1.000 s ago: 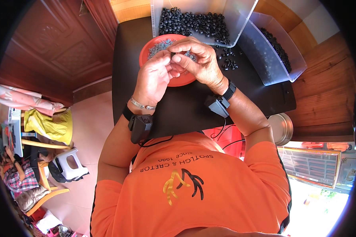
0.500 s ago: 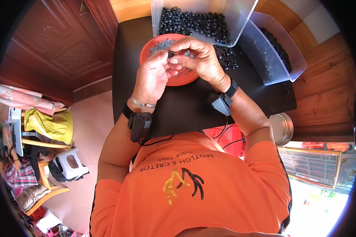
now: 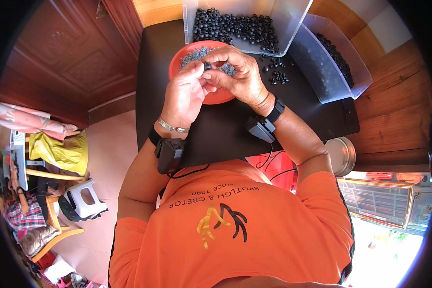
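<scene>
Closely paired: left hand [image 3: 187, 93] and right hand [image 3: 240, 72] pinch one small black ring-shaped bead [image 3: 207, 66] between fingertips, above the round red plastic bowl [image 3: 216, 98] of grey pieces.
Bead judged light, hard, smooth, likely slippery; best gripped across its outer rim. Loose black beads [image 3: 277, 77] lie on the black worktop [image 3: 225, 129]; clear plastic bin [image 3: 293, 19] behind holds more.

A black counter [image 3: 216, 139] fills the centre toward twelve o'clock; dark carved wooden panelling [image 3: 67, 62] rises at ten o'clock; pale pink floor tiles [image 3: 108, 144] lie at nine o'clock; a wooden chair draped with yellow cloth [image 3: 57, 151] stands near the rim there; a small white stool [image 3: 84, 199] sits at eight o'clock; warm wooden boards [image 3: 393, 110] run at three o'clock; bright daylight floods in at five o'clock.
</scene>
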A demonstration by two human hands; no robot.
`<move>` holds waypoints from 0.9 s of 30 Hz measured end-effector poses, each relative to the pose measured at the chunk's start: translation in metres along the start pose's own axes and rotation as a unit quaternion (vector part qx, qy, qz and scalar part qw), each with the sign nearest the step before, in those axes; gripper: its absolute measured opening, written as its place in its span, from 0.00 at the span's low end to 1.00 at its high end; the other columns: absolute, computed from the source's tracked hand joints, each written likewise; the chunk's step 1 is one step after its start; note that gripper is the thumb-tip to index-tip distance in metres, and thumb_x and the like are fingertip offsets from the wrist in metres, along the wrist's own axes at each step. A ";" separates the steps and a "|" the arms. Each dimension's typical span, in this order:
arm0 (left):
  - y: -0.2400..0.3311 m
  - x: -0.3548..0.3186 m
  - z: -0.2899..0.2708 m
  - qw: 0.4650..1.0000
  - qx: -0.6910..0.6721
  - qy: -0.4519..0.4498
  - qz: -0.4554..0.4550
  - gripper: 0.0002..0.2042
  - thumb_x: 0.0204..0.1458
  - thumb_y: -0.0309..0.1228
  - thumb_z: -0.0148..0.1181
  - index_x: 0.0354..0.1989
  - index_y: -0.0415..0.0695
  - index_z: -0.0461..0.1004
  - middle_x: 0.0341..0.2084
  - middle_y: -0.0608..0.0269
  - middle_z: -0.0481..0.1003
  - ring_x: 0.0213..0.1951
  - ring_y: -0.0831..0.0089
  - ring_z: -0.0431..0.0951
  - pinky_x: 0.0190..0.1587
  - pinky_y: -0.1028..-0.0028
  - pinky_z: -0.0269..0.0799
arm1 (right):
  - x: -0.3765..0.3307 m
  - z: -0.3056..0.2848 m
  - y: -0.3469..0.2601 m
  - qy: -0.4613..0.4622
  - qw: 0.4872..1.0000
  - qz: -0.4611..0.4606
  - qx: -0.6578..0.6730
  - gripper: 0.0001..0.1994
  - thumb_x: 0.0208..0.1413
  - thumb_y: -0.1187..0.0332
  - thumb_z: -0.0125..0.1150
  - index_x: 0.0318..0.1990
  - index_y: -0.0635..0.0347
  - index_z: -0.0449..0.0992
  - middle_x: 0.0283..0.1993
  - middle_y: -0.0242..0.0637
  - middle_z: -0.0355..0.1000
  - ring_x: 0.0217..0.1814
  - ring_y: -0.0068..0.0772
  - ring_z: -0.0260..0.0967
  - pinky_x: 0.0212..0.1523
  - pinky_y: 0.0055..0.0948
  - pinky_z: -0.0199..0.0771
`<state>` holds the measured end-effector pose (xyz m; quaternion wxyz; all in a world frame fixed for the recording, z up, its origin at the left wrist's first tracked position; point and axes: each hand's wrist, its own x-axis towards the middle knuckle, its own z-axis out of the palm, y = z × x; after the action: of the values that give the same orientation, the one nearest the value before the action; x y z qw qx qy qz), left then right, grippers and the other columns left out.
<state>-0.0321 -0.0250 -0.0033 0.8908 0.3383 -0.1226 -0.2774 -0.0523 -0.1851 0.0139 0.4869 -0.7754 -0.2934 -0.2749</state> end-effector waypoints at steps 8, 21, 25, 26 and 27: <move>0.003 -0.002 0.005 1.000 0.023 -0.012 0.015 0.10 0.59 0.33 0.45 0.42 0.41 0.70 0.36 0.66 0.73 0.35 0.76 0.72 0.39 0.75 0.67 | -0.001 -0.001 -0.006 -0.009 0.977 0.098 0.191 0.13 0.48 0.75 0.66 0.42 0.59 0.76 0.42 0.32 0.73 0.42 0.23 0.68 0.46 0.25 0.69; 0.006 -0.002 0.003 0.994 0.089 -0.050 0.038 0.14 0.61 0.34 0.44 0.47 0.40 0.70 0.37 0.65 0.72 0.36 0.78 0.73 0.39 0.75 0.68 | -0.001 0.003 -0.007 0.005 0.985 0.057 0.164 0.15 0.45 0.76 0.68 0.42 0.59 0.75 0.42 0.33 0.73 0.40 0.22 0.67 0.43 0.24 0.70; 0.005 -0.004 0.010 0.991 0.122 -0.026 0.050 0.14 0.61 0.35 0.43 0.47 0.40 0.70 0.36 0.65 0.72 0.36 0.78 0.73 0.39 0.75 0.68 | -0.001 0.005 -0.008 0.019 0.992 0.035 0.118 0.15 0.43 0.77 0.70 0.41 0.58 0.75 0.42 0.33 0.73 0.40 0.23 0.67 0.42 0.24 0.70; 0.005 -0.004 0.010 0.991 0.120 -0.025 0.052 0.14 0.61 0.34 0.43 0.47 0.40 0.70 0.35 0.65 0.72 0.36 0.78 0.73 0.39 0.75 0.68 | -0.001 0.005 -0.009 0.021 0.993 0.036 0.108 0.15 0.43 0.77 0.70 0.41 0.58 0.75 0.42 0.34 0.73 0.40 0.23 0.67 0.41 0.24 0.70; 0.005 -0.004 0.011 0.991 0.118 -0.024 0.054 0.14 0.61 0.34 0.43 0.47 0.40 0.70 0.35 0.65 0.72 0.35 0.78 0.72 0.39 0.75 0.68 | -0.001 0.005 -0.008 0.020 0.993 0.035 0.109 0.15 0.43 0.77 0.70 0.41 0.58 0.75 0.42 0.34 0.73 0.40 0.23 0.67 0.41 0.24 0.70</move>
<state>-0.0381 -0.0254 0.0076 0.8552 0.4272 -0.1936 -0.2204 -0.0578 -0.1783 0.0165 0.5833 -0.7222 -0.2844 -0.2394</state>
